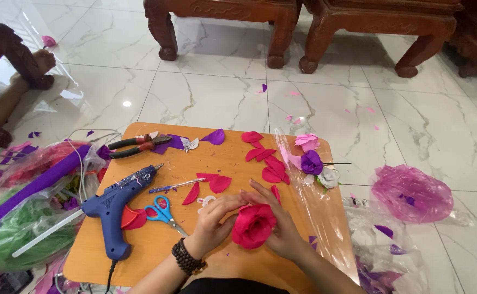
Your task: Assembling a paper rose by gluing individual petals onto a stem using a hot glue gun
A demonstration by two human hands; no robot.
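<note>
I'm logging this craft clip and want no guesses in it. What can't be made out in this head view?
- Underside and stem of the red paper rose: covered by the left hand and right hand.
- Cord of the blue glue gun: cut off by the bottom edge.
- Contents of the pink plastic bag: blurred by crumpled film.
- Scissors: blades partly behind the left hand.

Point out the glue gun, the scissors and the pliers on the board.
Glue gun (111,208), head view, on its blue body.
Scissors (160,209), head view, on the blue handles.
Pliers (137,146), head view, near the pivot.
</note>
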